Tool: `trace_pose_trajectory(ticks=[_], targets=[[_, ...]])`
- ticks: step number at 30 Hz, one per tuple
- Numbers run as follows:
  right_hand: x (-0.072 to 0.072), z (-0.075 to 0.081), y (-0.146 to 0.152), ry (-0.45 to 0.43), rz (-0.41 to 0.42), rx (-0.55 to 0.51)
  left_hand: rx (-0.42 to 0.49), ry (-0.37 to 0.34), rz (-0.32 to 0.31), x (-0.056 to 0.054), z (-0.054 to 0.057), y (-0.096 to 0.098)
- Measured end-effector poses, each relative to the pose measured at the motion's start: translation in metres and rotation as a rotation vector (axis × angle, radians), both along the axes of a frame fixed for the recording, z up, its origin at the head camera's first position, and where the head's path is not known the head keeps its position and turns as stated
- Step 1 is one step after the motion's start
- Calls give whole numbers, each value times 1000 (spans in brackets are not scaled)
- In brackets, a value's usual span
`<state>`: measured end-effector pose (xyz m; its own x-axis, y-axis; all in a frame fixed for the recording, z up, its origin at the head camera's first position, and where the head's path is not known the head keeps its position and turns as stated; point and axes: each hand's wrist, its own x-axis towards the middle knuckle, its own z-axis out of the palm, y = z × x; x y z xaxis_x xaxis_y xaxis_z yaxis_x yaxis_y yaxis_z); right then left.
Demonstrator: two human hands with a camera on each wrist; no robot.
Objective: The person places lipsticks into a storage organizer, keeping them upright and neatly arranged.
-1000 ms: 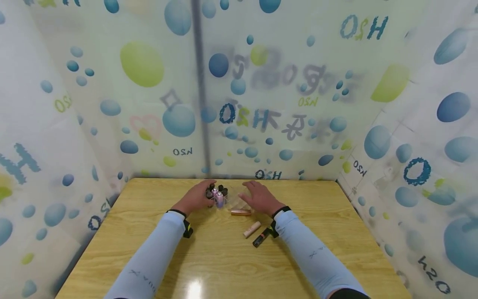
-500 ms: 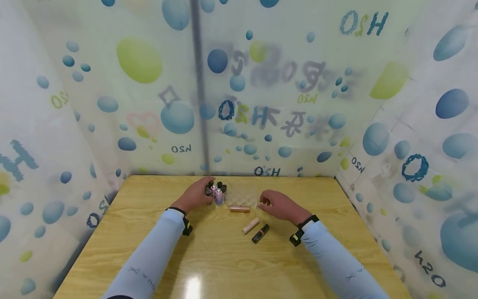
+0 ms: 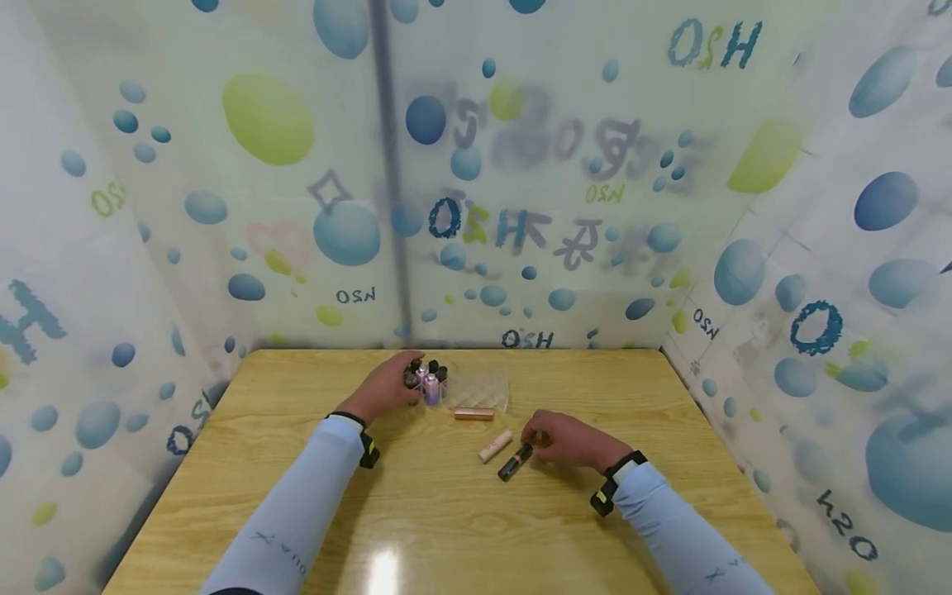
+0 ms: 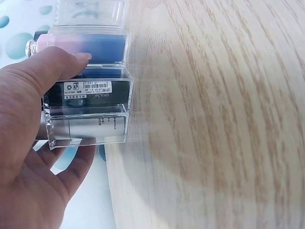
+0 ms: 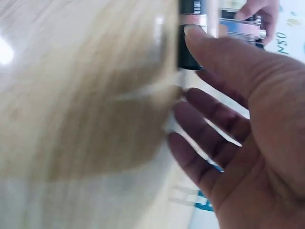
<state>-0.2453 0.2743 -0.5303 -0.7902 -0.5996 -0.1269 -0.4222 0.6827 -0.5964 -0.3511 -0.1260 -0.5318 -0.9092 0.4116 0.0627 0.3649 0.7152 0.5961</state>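
Observation:
My left hand (image 3: 383,388) grips the left end of a clear plastic cosmetics organizer (image 3: 479,384). In the left wrist view, its thumb lies over a pink-and-blue tube (image 4: 102,47), with fingers round the far side. Dark-capped and lilac tubes (image 3: 431,390) stand in that end; its right part looks unfilled. My right hand (image 3: 568,442) is at the near-right end of a black lipstick tube (image 3: 513,464) lying on the table. In the right wrist view, the thumb overlaps the black tube (image 5: 189,55), while the other fingers are loosely bent. Whether they touch it is blurred.
A pale pink tube (image 3: 495,446) lies just left of the black one. In front of the organizer lies a rose-gold tube (image 3: 473,414). The wooden table (image 3: 297,496) meets a patterned curtain (image 3: 476,248) at its back edge.
My right hand has drawn back from the organizer toward me and right, then come to the black tube. The left hand keeps its grip. The loose tubes have stayed in place.

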Motion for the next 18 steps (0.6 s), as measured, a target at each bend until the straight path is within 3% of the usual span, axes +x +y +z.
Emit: trace_pose_trajectory(ticks=[4,18], targets=[[-3,-6,1,36,13,10,10,-11,4,0,-1,-1],[-9,-16,3,2,-10,-40,16,-28,15,1,-1,1]])
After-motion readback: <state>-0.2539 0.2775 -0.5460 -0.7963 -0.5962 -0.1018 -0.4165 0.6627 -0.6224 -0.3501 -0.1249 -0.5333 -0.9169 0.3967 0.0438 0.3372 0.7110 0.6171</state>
